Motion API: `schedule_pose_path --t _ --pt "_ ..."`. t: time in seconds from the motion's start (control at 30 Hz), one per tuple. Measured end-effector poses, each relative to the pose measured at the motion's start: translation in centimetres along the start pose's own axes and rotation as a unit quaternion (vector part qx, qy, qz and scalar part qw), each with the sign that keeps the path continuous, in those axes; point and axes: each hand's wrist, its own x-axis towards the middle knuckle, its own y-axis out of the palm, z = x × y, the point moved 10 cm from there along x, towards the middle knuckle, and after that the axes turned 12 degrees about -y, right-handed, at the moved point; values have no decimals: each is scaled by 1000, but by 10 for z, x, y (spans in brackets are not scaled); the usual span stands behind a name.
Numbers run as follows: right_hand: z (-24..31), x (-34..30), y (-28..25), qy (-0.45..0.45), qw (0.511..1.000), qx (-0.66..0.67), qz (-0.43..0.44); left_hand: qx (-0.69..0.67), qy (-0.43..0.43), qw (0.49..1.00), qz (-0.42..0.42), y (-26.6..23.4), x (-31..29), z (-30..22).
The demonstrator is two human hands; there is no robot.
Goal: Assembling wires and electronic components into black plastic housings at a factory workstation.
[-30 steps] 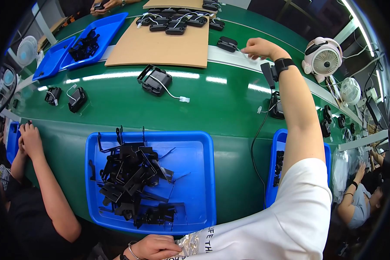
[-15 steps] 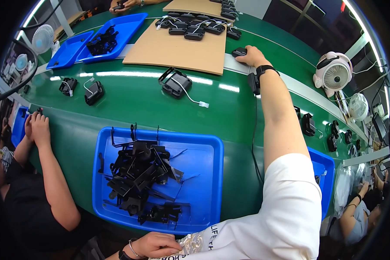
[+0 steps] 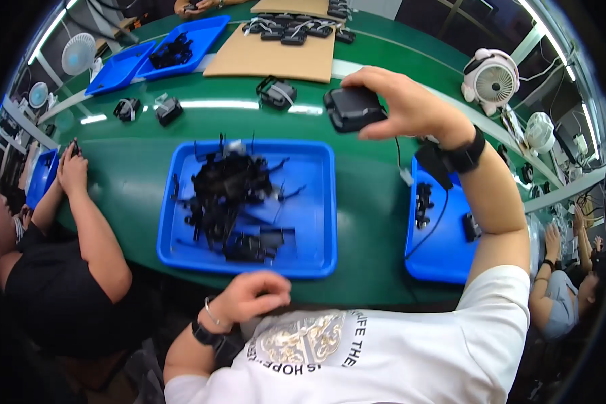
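Note:
My right hand grips a black box-shaped device by its side, thumb below and fingers on top, above the green table. A thin cable with a pale plug hangs under that hand. Close to my shirt front, my left hand is loosely curled, with nothing visible in it, just beyond the near rim of a blue tray. Thin black metal brackets lie heaped in this tray. Farther back on the table sits another black device with a bracket frame.
Two more black devices sit at left. A cardboard sheet carries several more at the back. Another blue tray is at right, below my forearm. Co-workers' arms reach in at left, with fans at the sides.
My right hand has come back from the far strip beside the cardboard, bringing the black device nearer and lifting it. My left hand has risen slightly toward the tray's near rim. The view has shifted.

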Motion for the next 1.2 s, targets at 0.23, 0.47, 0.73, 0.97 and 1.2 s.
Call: schedule_pose_path --t 0.23,0.47,0.73,0.97,1.2 --pt "169 -24 58 -90 991 87 -36 -310 118 942 57 34 30 -46" --pt "212 -47 91 -124 981 139 -61 -219 13 975 23 47 20 -1" --pt "117 -41 134 225 949 158 -154 -503 93 859 29 34 -27 27" --pt "88 4 187 156 986 53 -23 -513 63 847 -128 3 -40 60" --pt "91 0 157 166 986 27 -14 -377 66 912 -147 -2 -46 32"
